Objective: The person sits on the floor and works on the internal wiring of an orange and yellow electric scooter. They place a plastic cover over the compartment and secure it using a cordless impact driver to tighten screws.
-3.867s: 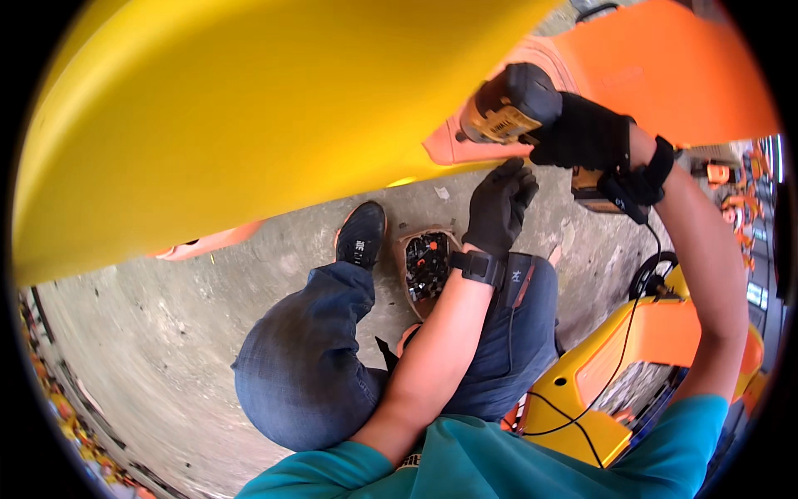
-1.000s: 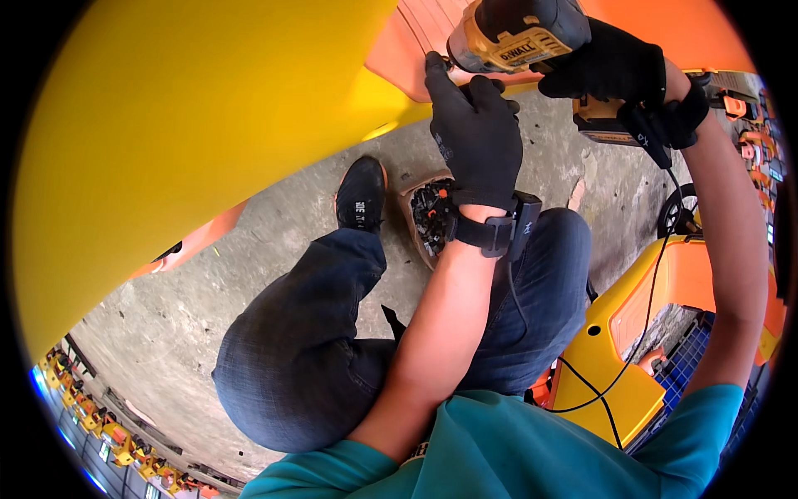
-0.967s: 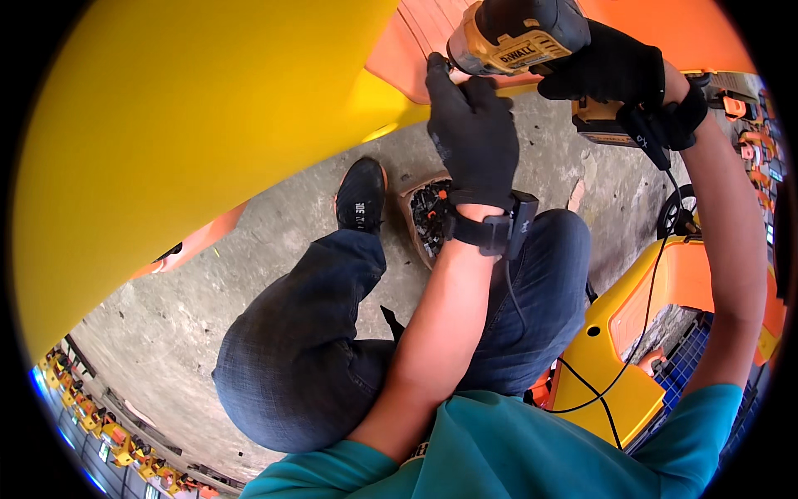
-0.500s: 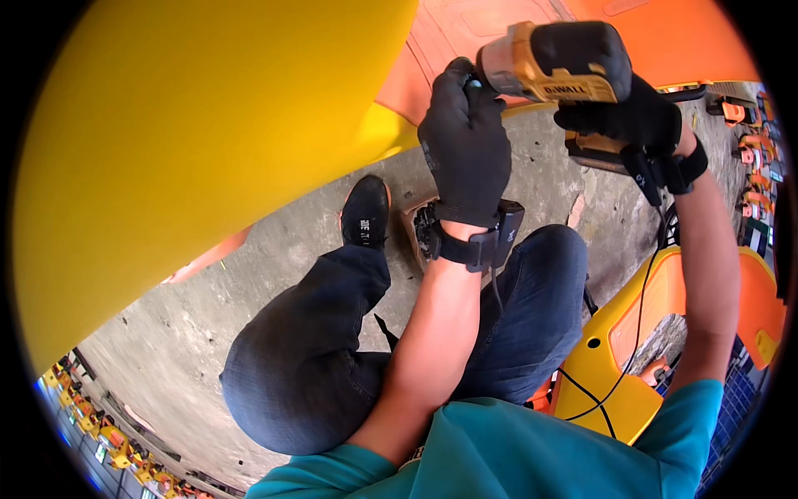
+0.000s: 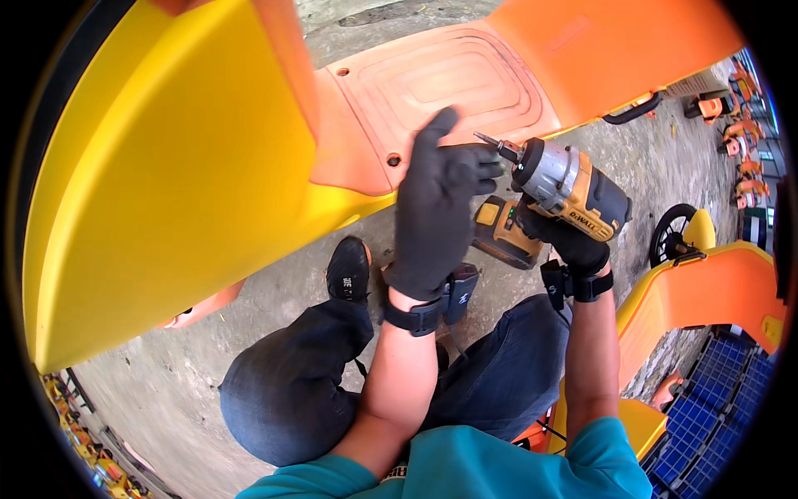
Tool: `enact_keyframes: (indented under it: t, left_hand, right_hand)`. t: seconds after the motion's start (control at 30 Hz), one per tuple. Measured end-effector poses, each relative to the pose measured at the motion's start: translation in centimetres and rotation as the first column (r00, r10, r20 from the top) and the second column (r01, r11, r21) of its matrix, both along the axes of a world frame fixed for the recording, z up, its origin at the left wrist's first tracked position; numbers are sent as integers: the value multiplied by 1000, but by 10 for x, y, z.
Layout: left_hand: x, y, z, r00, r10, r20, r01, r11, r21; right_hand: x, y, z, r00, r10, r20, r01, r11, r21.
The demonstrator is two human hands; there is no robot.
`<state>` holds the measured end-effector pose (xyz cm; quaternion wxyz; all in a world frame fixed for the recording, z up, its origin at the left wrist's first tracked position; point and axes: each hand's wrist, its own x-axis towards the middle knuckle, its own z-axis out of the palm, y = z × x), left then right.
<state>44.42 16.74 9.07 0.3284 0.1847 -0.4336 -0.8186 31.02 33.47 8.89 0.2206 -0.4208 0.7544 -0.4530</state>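
My right hand (image 5: 569, 241), in a black glove, is wrapped round the grip of a yellow-and-black cordless impact driver (image 5: 586, 191). The driver's bit (image 5: 486, 137) points up and left, a little above the near edge of an orange floor panel (image 5: 449, 83). My gloved left hand (image 5: 436, 212) is raised beside the bit. Its thumb stands apart from the fingers, which reach toward the driver; whether anything small lies at the fingertips is hard to make out. Just left of that hand, the panel has a round screw hole (image 5: 393, 159), with another hole (image 5: 342, 72) farther off.
A large yellow body shell (image 5: 183, 175) fills the left, joined to the orange panel. An orange seat-like section (image 5: 615, 58) rises at the far right, with a black handle (image 5: 633, 110) below it. Another yellow-and-orange body (image 5: 698, 291) and blue crates (image 5: 698, 416) stand at right.
The driver has come down and nearer, away from my left fingers, and its bit now shows. My left hand has lowered and its thumb has spread. More of the orange panel is in view.
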Motion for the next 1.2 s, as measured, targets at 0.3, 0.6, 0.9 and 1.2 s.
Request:
enact_keyframes:
  t: [0.3, 0.6, 0.9, 1.2]
  left_hand:
    - [7, -14, -47, 836, -66, -545, 395, 762, 513]
    - [3, -7, -40, 937, -32, -348, 222, 825, 520]
    - [-4, 0, -30, 945, -3, -327, 197, 805, 559]
    - [-6, 0, -32, 949, -7, -314, 177, 837, 517]
  right_hand:
    - [23, 10, 18, 887, -55, -458, 81, 996, 36]
    - [21, 9, 23, 603, 116, -789, 47, 982, 180]
    - [23, 18, 10, 931, -35, -363, 62, 996, 63]
    - [20, 24, 3, 964, 37, -263, -9, 994, 106]
